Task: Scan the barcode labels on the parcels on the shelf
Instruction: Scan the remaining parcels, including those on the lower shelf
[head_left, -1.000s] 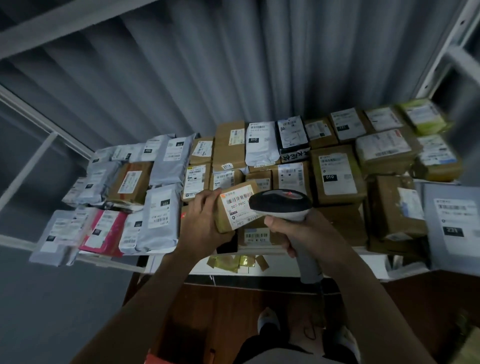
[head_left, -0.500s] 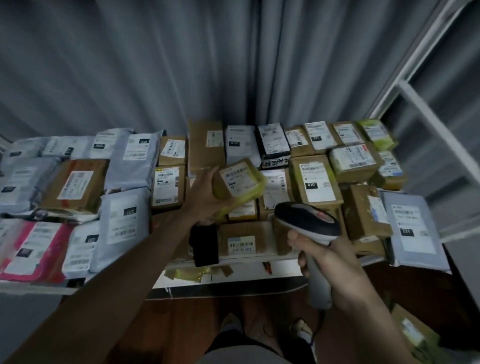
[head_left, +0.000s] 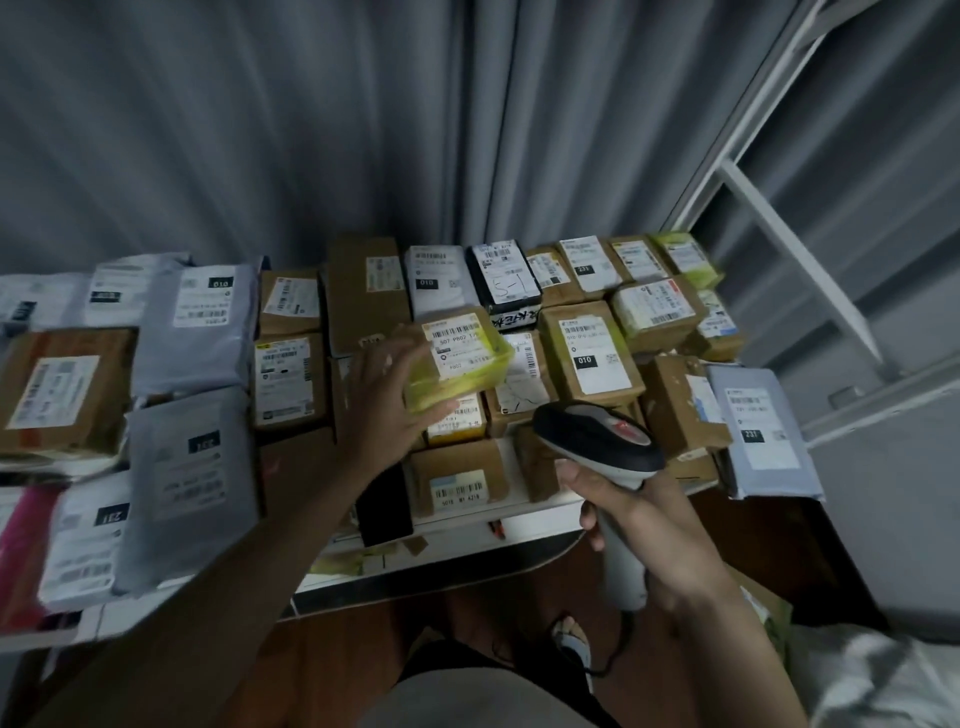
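Head view is showing a shelf (head_left: 457, 535) crowded with parcels before grey curtains (head_left: 311, 130); left hand (head_left: 387, 410) is holding a yellow-taped parcel (head_left: 457, 358), right hand (head_left: 639, 514) is gripping a scanner (head_left: 597, 441).

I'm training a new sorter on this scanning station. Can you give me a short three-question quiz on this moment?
1. True or false: the right hand grips the barcode scanner.
2. Which parcel does the left hand hold? A) grey mailer bag B) yellow-taped box C) black box
3. Fill in: the printed number on the black tag of the brown box right of the held parcel is ___.

Key: 1 true; 2 B; 3 010.
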